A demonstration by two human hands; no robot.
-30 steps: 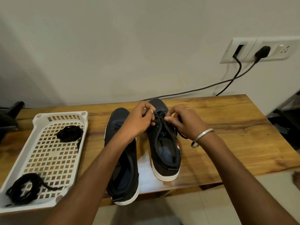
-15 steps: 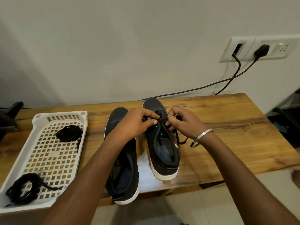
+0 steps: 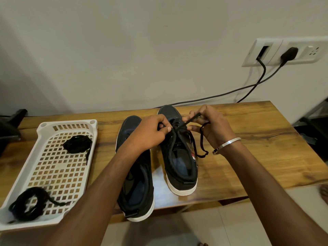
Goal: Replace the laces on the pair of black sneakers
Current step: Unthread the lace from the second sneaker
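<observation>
Two black sneakers with white soles stand side by side on the wooden table, toes pointing to the wall. The left sneaker point(image 3: 136, 183) lies partly under my left forearm. Over the right sneaker point(image 3: 181, 162) both hands work a black lace point(image 3: 201, 139). My left hand point(image 3: 150, 134) pinches the lace at the eyelets near the toe. My right hand point(image 3: 211, 125) pinches the lace's free end, drawn out taut to the right, and the slack loops down beside the shoe.
A white perforated tray point(image 3: 53, 174) on the table's left holds two bundled black laces, one at the far end point(image 3: 77, 143) and one at the near end point(image 3: 30, 204). Black cables point(image 3: 248, 89) run from wall sockets down behind the table. The front table edge is close to the heels.
My right hand has pulled the lace end out to the right and upward, stretching it taut. The left hand stays at the eyelets. The view has shifted slightly.
</observation>
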